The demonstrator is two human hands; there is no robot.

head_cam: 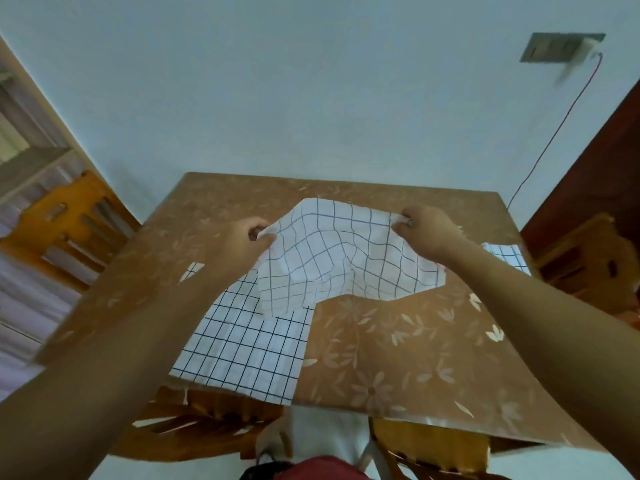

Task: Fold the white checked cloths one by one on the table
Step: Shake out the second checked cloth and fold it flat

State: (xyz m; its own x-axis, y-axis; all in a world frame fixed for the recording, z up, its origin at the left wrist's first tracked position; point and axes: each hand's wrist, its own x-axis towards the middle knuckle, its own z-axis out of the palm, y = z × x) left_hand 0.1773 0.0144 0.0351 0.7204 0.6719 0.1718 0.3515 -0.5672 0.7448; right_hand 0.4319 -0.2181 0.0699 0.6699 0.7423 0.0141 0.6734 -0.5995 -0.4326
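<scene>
Both hands pinch a sagging, creased white checked cloth by its corners.

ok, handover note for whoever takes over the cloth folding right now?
Left hand pinches one top corner of the held cloth, right hand pinches the other. The cloth hangs spread between them over the table, not folded.
Flat cloth lies spread at the near left table edge, partly under the left forearm.
Third cloth shows at the right edge behind the right forearm; cannot tell if it is folded.
Done: no finished fold visible.
Left: fold the held cloth, then the rest.
</scene>
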